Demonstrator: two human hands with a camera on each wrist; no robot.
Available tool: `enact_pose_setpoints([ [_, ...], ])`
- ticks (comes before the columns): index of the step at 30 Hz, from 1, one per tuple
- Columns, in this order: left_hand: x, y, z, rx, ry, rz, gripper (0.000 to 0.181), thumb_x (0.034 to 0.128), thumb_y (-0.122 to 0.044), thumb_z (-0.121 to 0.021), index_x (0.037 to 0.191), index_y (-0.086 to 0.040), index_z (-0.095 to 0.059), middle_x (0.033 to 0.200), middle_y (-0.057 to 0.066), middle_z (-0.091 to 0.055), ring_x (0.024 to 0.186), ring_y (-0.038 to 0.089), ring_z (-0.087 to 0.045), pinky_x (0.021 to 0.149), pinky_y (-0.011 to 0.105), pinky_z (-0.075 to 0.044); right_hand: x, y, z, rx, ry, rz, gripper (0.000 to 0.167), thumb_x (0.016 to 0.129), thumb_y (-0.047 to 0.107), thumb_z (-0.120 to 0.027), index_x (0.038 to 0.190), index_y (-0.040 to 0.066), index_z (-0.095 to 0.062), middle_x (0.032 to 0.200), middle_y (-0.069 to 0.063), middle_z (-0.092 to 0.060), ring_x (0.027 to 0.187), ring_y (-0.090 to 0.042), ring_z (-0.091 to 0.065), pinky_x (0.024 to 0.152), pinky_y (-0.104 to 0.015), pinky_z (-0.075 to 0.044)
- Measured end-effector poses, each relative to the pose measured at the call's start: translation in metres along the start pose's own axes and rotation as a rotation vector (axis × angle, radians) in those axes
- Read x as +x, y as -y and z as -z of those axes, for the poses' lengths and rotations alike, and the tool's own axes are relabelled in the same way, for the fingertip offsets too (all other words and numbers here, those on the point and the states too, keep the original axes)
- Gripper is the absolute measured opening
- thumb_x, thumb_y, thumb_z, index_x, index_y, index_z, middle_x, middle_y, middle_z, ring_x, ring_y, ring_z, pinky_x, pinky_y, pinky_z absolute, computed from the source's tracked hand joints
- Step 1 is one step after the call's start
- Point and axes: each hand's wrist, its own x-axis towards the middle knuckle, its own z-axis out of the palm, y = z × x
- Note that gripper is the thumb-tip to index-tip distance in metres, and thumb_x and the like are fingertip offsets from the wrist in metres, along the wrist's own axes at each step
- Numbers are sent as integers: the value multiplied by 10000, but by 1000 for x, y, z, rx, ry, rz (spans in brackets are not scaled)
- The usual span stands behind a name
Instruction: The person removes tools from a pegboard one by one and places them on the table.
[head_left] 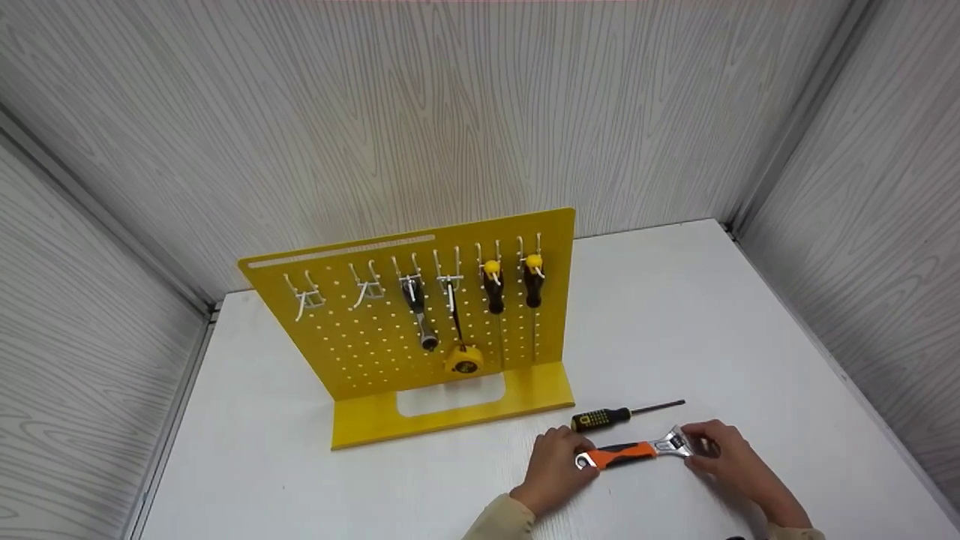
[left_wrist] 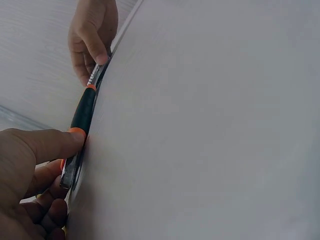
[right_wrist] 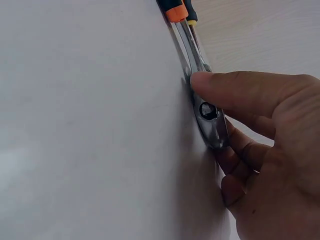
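Observation:
An adjustable wrench [head_left: 628, 454] with an orange and black handle lies level near the front right of the white table. My left hand [head_left: 556, 466] pinches its handle end, thumb on the near side in the left wrist view, where the handle [left_wrist: 83, 111] runs away toward the other hand. At the metal head [right_wrist: 212, 127], my right hand [head_left: 726, 459] grips between thumb and fingers. Just behind the wrench lies a screwdriver [head_left: 600, 419] with a black and yellow handle, its shaft pointing right; neither hand holds it.
A yellow pegboard [head_left: 360, 330] stands upright behind the hands, on a flat yellow base. On its hooks hang a dark-handled tool [head_left: 418, 307], a tape measure [head_left: 464, 361] and two screwdrivers [head_left: 493, 291]. Two hooks [head_left: 306, 298] at the left bear nothing. Pale wood-grain walls [head_left: 420, 112] enclose the table.

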Motion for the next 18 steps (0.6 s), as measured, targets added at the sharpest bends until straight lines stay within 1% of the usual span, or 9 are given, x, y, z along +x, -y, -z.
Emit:
enact_pose_setpoints([
  [7, -4, 3, 5, 61, -24, -32, 210, 723, -305, -808, 906, -238, -731, 802, -143, -566, 748, 18, -432, 707, 222, -336, -1, -3, -4, -15, -17, -3, 466, 786, 64, -752, 1221, -15, -605, 1090, -96, -613, 898, -142, -481, 741, -205, -442],
  [10, -5, 6, 7, 49, -8, -31, 209, 718, -282, -807, 905, -240, -723, 775, -150, -545, 730, 16, -414, 703, 228, -320, -1, -4, -4, -16, -27, -14, 464, 784, 59, -749, 1222, 1, -608, 1082, -86, -610, 888, -142, -474, 731, -202, -436],
  [14, -3, 8, 10, 18, 21, -18, 203, 733, -261, -792, 925, -247, -726, 774, -161, -541, 728, 18, -411, 711, 239, -315, -1, -5, -3, -7, -38, -4, 460, 786, 66, -747, 1221, 10, -608, 1064, -83, -604, 880, -143, -471, 722, -207, -429],
  [18, -1, 8, 11, 15, 10, -17, 198, 731, -252, -782, 924, -248, -737, 780, -158, -568, 724, 19, -431, 707, 243, -326, -1, -5, -3, -5, -28, -4, 466, 798, 76, -741, 1234, -2, -595, 1063, -84, -595, 884, -152, -469, 717, -208, -426],
])
